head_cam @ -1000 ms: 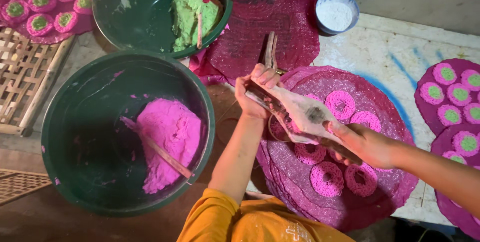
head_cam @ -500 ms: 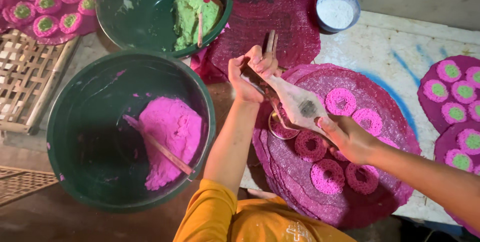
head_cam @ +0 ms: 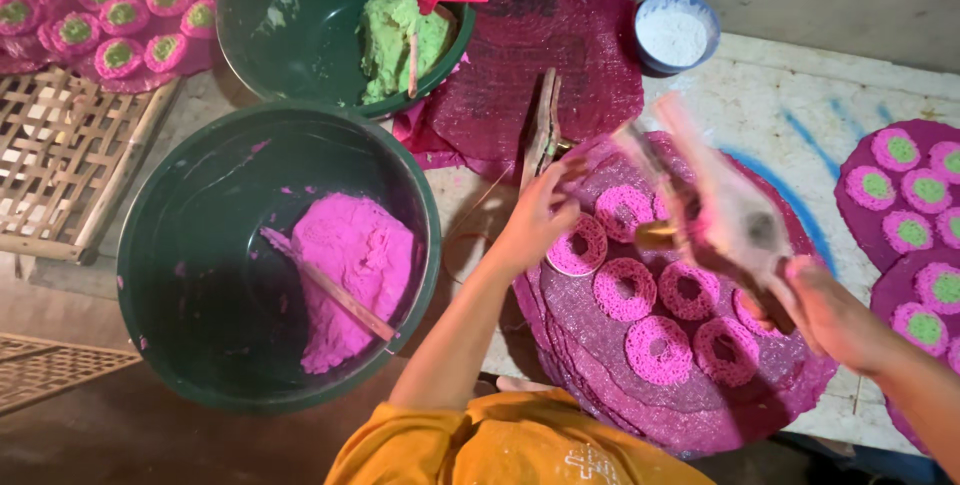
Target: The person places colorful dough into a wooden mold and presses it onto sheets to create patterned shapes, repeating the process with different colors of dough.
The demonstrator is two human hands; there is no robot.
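My right hand (head_cam: 832, 317) grips the handle of a wooden press (head_cam: 722, 207), which is blurred with motion above a round purple mesh mat (head_cam: 600, 375). Several pink dough rings (head_cam: 626, 290) lie on the mat. My left hand (head_cam: 536, 223) is off the press, its fingers loosely apart, hovering at the mat's left edge just beside one ring (head_cam: 578, 245). An upright wooden piece (head_cam: 545, 125) stands just beyond that hand.
A large green bowl (head_cam: 130, 275) at the left holds pink dough (head_cam: 350, 265) and a stick (head_cam: 330, 290). Behind it a second green bowl (head_cam: 240, 35) holds green dough (head_cam: 395, 35). A small bowl of white powder (head_cam: 676, 33), a bamboo rack (head_cam: 55, 165) and green-centred pink pieces (head_cam: 900, 205) surround the mat.
My left hand has let go of the press and dropped to the mat's left edge. My right hand swings the press to the right. One more ring lies on the mat.
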